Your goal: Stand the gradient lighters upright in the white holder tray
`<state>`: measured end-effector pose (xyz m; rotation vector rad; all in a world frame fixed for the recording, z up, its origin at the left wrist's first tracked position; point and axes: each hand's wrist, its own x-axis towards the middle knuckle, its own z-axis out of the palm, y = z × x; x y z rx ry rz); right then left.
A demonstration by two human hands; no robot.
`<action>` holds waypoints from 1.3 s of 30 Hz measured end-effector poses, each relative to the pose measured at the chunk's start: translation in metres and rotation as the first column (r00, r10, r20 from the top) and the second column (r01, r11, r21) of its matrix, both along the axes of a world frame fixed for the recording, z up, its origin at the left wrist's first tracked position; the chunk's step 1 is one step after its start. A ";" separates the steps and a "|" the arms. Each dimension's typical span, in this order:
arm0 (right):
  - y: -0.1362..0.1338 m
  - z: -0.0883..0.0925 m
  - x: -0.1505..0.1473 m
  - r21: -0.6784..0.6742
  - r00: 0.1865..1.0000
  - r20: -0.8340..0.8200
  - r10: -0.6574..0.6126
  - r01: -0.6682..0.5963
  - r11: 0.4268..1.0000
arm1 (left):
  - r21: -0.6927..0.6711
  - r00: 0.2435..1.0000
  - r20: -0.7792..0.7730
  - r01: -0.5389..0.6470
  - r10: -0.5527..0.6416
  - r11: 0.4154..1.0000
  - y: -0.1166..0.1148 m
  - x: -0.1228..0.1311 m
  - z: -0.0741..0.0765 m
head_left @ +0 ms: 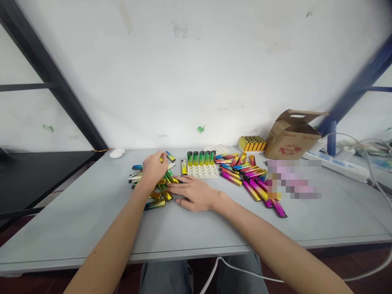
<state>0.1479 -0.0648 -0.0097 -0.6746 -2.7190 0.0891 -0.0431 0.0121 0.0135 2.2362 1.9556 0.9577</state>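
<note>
My left hand is over the left pile of shiny metallic lighters, fingers curled down. A yellow bit of a lighter shows at its fingertips; the rest of the grip is hidden. My right hand lies low over the table at the pile's right edge. Its fingers are stretched out and touch green and gold lighters. Just beyond stands a white tray with holes, with a row of green-yellow lighters upright along its back. One yellow lighter stands at the tray's left side.
Right of the tray spreads another pile of pink, blue, red and gold lighters. Behind are a second white tray, a full block of yellow lighters and an open cardboard box. A power strip lies right; a white case left.
</note>
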 end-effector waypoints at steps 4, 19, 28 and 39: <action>0.001 -0.002 -0.008 0.032 0.993 -0.066 -0.101 0.103 0.994 | -0.016 1.000 -0.014 -0.001 0.001 1.000 -0.003 0.004 0.002; -0.001 -0.010 -0.019 0.133 0.957 -0.062 -0.284 0.290 0.948 | 0.083 0.999 -0.053 0.016 -0.011 0.996 -0.001 0.006 -0.003; 0.007 -0.005 -0.006 0.087 0.935 -0.156 -0.318 0.333 0.939 | 0.069 0.989 0.151 -0.014 0.003 0.998 0.000 0.006 0.000; 0.004 -0.009 -0.009 -0.062 0.931 -0.213 -0.297 0.290 0.955 | 0.107 0.989 0.146 0.010 -0.025 0.994 -0.001 0.008 -0.001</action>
